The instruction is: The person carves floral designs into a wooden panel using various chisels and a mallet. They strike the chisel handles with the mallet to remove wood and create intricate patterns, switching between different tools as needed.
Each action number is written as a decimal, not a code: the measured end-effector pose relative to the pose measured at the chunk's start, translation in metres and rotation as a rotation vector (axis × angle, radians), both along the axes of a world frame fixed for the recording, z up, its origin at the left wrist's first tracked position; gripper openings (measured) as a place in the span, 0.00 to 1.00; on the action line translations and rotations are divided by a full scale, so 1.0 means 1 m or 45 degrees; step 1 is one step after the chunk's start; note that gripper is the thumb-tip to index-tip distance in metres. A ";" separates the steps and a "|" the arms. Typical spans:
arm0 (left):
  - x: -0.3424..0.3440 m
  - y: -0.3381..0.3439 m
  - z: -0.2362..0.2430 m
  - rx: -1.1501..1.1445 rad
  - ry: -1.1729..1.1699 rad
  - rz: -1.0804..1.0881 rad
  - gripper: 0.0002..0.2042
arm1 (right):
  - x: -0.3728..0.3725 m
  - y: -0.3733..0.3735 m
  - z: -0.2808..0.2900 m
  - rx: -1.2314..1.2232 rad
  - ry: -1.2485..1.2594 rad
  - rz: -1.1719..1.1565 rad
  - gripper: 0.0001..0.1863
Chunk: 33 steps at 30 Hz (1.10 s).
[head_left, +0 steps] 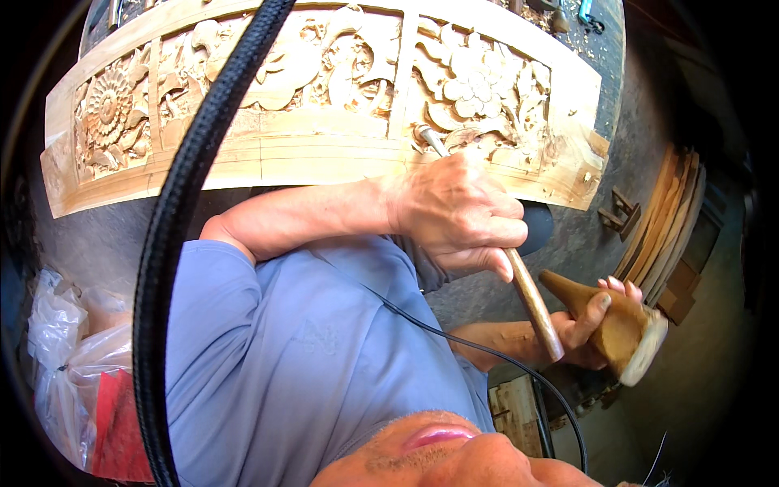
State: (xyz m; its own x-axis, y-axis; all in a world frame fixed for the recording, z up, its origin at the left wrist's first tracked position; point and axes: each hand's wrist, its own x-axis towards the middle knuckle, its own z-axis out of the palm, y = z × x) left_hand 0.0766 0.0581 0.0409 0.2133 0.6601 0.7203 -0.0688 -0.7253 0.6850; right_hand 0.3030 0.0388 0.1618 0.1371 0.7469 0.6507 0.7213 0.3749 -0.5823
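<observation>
My left hand (462, 203) is wrapped round a wood-carving chisel (531, 304) with a long wooden handle. Its metal blade end meets the lower frame of a carved wooden panel (324, 150), just below a flower relief. Lower right, my right hand (588, 325) grips a brown wooden mallet (621, 329), tapered at one end and with a pale, worn face at the other. The mallet is apart from the chisel handle. Flowers, leaves and scrolls in relief fill the panel's sections, with wood chips lying in the hollows.
A dark workbench (613, 65) with shavings and tools lies under the panel. Curved boards (665, 223) lean at the right near a small wooden stand (621, 213). Plastic bags (61, 341) sit at the left. A thick black braided cable (191, 178) crosses the view in front.
</observation>
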 end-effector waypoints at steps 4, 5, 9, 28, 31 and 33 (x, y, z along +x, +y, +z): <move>0.000 0.001 0.002 -0.068 0.013 0.074 0.25 | 0.007 -0.002 0.011 0.376 0.092 0.072 0.42; 0.000 0.002 0.003 -0.083 0.020 0.091 0.25 | 0.000 -0.004 0.014 0.401 0.104 0.049 0.42; -0.001 0.002 0.005 -0.107 0.015 0.113 0.25 | -0.008 0.001 0.019 0.377 -0.058 0.082 0.39; 0.000 0.011 0.014 -0.234 -0.046 0.222 0.26 | -0.017 0.012 0.031 0.254 -0.510 -0.044 0.26; -0.005 0.012 0.014 -0.236 -0.050 0.255 0.26 | -0.003 0.021 0.039 0.237 -0.441 -0.051 0.29; -0.002 0.012 0.014 -0.239 -0.093 0.267 0.26 | -0.023 0.027 0.041 0.287 0.026 0.116 0.29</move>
